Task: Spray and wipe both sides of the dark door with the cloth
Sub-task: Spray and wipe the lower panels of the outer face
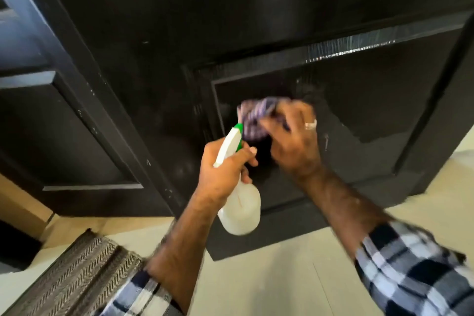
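The dark door (269, 33) fills the upper frame, with a recessed lower panel (372, 110) that shows wet streaks along its top moulding. My right hand (292, 136) presses a bunched purple striped cloth (256, 115) against that lower panel. My left hand (225, 169) grips the neck of a white spray bottle (239, 210) with a green nozzle (238, 133), held just below and left of the cloth. The nozzle points up toward the door.
Another dark panelled door or frame (64, 123) stands at the left. A patterned brown mat (84, 274) lies on the pale tiled floor (282, 277) at lower left. The door's bottom edge sits just above the floor.
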The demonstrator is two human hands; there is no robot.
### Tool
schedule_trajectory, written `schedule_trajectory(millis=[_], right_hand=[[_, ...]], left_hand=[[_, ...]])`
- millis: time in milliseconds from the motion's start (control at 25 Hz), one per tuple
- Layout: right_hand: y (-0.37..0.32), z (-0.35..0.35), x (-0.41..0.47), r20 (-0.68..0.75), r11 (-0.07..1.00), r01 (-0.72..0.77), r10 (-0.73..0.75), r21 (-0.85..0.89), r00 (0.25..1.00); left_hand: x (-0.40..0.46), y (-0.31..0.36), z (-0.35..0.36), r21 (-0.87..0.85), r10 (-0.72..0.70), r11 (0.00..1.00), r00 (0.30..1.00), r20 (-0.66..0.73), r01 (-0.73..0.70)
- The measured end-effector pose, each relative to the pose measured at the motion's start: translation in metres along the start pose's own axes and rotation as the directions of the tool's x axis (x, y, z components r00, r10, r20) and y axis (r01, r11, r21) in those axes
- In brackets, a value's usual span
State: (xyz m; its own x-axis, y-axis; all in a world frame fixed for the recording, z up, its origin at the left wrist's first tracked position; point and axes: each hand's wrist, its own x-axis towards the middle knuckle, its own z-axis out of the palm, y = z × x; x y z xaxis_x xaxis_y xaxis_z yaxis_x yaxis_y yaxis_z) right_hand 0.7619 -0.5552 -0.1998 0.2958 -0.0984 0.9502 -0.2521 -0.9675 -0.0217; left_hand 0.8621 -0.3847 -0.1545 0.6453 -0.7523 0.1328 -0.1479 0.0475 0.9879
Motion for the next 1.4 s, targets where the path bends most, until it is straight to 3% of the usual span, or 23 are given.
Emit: schedule_trajectory(millis=[120,200,320,400,560,600,680,760,800,880,1000,1080,1160,1240,1280,1360,1400], right_hand=[[0.028,-0.018,-0.088,0.39,0.991,0.067,-0.106,0.111,0.915],[0.035,-0.04,-0.07,0.448,0.989,0.079,-0.127,0.125,0.885],[0.031,-0.06,0.033,0.156,0.998,-0.002,-0.008,0.06,0.988],[0.03,-0.063,0.091,-0.042,0.999,-0.053,0.053,0.014,0.998],[0.044,-0.029,0.066,-0.121,0.997,-0.053,0.046,-0.055,0.992],[0.046,-0.025,0.035,-0.098,0.997,-0.055,0.05,-0.055,0.994],[0.053,-0.023,-0.039,0.124,0.997,-0.073,0.076,-0.023,0.989],[0.051,-0.037,-0.097,0.353,0.995,-0.103,0.093,0.011,0.931],[0.049,-0.046,-0.105,0.385,0.992,-0.126,0.103,0.033,0.917],[0.045,-0.056,-0.068,0.26,0.981,-0.176,0.149,0.083,0.954],[0.047,-0.074,0.061,-0.068,0.974,-0.221,0.225,0.058,0.972],[0.065,-0.068,0.098,-0.163,0.973,-0.231,0.225,-0.017,0.961],[0.081,-0.051,0.065,-0.191,0.972,-0.223,0.206,-0.072,0.96],[0.083,-0.045,-0.012,-0.089,0.972,-0.226,0.22,-0.069,0.971],[0.083,-0.048,-0.052,0.04,0.967,-0.245,0.248,-0.065,0.968],[0.08,-0.054,-0.114,0.352,0.93,-0.363,0.36,-0.061,0.864],[0.075,-0.058,-0.136,0.404,0.877,-0.476,0.457,-0.057,0.792]], left_hand=[[-0.003,-0.013,0.006,0.012,-0.097,0.995,0.994,0.04,0.096],[-0.004,-0.009,0.01,0.035,-0.095,0.995,0.993,0.07,0.092],[-0.001,0.008,0.021,0.029,-0.003,1.0,0.997,0.074,0.001],[0.0,0.019,0.028,0.031,0.027,0.999,0.997,0.074,-0.029],[0.007,0.019,0.033,0.025,0.044,0.999,0.998,0.046,-0.045],[0.006,0.018,0.035,0.03,0.036,0.999,0.998,0.045,-0.038],[0.0,0.014,0.037,0.024,0.014,1.0,0.998,0.062,-0.015],[-0.007,0.014,0.04,0.033,-0.015,0.999,0.995,0.095,0.012],[-0.009,0.015,0.042,0.042,-0.025,0.999,0.994,0.104,0.02],[-0.007,0.019,0.048,0.05,-0.021,0.999,0.995,0.1,0.016],[-0.004,0.021,0.058,0.041,0.002,0.999,0.995,0.097,-0.006],[-0.001,0.017,0.063,0.045,0.017,0.999,0.995,0.101,-0.021],[0.002,0.007,0.067,0.039,0.016,0.999,0.996,0.092,-0.02],[0.0,-0.003,0.075,0.019,-0.005,1.0,0.996,0.086,0.003],[-0.004,-0.007,0.08,0.018,-0.02,1.0,0.996,0.089,0.018],[-0.014,-0.017,0.09,0.053,-0.051,0.998,0.994,0.097,0.046],[-0.022,-0.019,0.096,0.077,-0.064,0.995,0.992,0.107,0.056]])
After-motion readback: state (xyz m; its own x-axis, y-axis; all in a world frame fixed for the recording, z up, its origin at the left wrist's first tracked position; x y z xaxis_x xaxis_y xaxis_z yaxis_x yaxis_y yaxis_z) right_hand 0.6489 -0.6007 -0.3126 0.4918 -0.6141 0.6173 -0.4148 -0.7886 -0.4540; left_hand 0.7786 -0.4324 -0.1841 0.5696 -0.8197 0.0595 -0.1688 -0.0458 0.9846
